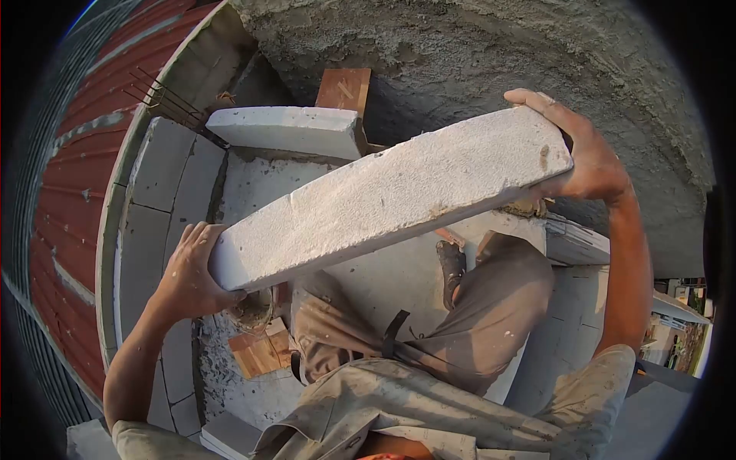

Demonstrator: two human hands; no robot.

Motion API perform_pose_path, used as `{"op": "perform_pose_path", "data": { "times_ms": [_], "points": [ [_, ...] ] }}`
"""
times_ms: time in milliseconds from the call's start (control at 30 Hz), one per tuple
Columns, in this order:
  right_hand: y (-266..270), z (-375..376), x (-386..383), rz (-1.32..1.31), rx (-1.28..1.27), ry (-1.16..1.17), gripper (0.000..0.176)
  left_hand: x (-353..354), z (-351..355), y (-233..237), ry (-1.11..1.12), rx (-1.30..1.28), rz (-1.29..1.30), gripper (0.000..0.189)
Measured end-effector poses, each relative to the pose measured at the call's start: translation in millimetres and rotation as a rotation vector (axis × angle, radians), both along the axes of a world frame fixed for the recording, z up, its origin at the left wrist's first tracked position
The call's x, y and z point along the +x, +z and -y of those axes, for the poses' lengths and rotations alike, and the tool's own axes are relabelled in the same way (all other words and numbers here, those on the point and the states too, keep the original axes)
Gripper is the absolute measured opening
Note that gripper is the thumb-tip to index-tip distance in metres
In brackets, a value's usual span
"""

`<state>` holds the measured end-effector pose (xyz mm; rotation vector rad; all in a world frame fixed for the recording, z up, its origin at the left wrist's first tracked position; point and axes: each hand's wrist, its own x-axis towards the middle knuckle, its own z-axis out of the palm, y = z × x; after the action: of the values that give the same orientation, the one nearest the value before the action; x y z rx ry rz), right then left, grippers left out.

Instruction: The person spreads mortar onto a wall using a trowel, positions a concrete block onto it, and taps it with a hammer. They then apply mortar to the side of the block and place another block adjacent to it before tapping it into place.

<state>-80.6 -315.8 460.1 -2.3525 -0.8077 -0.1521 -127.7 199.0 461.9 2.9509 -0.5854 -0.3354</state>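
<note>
A long white aerated concrete block (391,195) is held up in front of me, tilted so its right end is higher. My left hand (192,272) grips the lower left end, with the thumb under the edge. Around the upper right end wraps my right hand (586,153), its fingers over the far corner. The block's broad rough face is turned up toward me, with a small brown mark near the right end. It hides part of the floor behind it.
Another white block (287,130) stands on the far side. A block wall (161,184) runs along the left, with rebar (165,100) sticking up and a red metal roof (65,207) beyond. A rough plastered wall (475,54) rises behind. Brown boards (261,351) lie on the floor.
</note>
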Motion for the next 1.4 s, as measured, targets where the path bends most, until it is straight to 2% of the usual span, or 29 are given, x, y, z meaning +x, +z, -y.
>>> {"op": "perform_pose_path", "data": {
  "times_ms": [67, 133, 200, 233, 300, 367, 400, 433, 500, 767, 833, 900, 933, 1033, 1133, 1333, 1400],
  "points": [
    [-17, 52, -15, -0.165, -0.054, -0.257, 0.104, 60, 47, -17, -0.176, -0.01, 0.058, 0.084],
    [-41, 95, -25, -0.181, -0.006, -0.425, 0.104, 113, 98, -38, -0.359, -0.069, 0.081, 0.087],
    [-69, 138, -29, -0.225, 0.012, -0.575, 0.106, 160, 158, -59, -0.37, 0.005, -0.054, 0.09],
    [-84, 159, -36, -0.25, 0.02, -0.656, 0.107, 180, 182, -78, -0.442, 0.03, 0.041, 0.089],
    [-112, 198, -42, -0.301, 0.095, -0.743, 0.112, 218, 231, -107, -0.58, -0.052, 0.046, 0.09],
    [-143, 235, -46, -0.351, 0.154, -0.795, 0.122, 242, 275, -121, -0.602, 0.003, -0.042, 0.089],
    [-157, 252, -47, -0.349, 0.145, -0.803, 0.123, 262, 287, -159, -0.717, -0.056, 0.116, 0.09],
    [-173, 265, -46, -0.345, 0.137, -0.817, 0.124, 263, 305, -152, -0.672, -0.011, -0.007, 0.09],
    [-195, 276, -41, -0.339, 0.122, -0.83, 0.124, 276, 326, -170, -0.704, 0.024, -0.022, 0.09],
    [-275, 263, -10, -0.406, 0.156, -0.909, 0.123, 315, 332, -242, -0.723, 0.128, -0.056, 0.088],
    [-291, 258, 0, -0.446, 0.292, -0.856, 0.118, 322, 321, -262, -0.727, 0.064, 0.012, 0.088],
    [-295, 243, 9, -0.43, 0.263, -0.881, 0.113, 319, 329, -245, -0.599, 0.184, -0.194, 0.09],
    [-295, 237, 11, -0.406, 0.221, -0.887, 0.105, 323, 318, -265, -0.631, 0.152, -0.073, 0.088],
    [-301, 234, 14, -0.413, 0.253, -0.908, 0.098, 318, 326, -257, -0.605, 0.124, -0.135, 0.084],
    [-308, 240, 14, -0.382, 0.209, -0.881, 0.096, 318, 321, -268, -0.611, 0.096, -0.068, 0.087],
    [-318, 241, 18, -0.403, 0.153, -0.948, 0.098, 312, 328, -264, -0.53, 0.183, -0.127, 0.09],
    [-316, 238, 18, -0.405, 0.15, -0.962, 0.097, 311, 323, -267, -0.55, 0.139, -0.118, 0.092]
  ]
}}
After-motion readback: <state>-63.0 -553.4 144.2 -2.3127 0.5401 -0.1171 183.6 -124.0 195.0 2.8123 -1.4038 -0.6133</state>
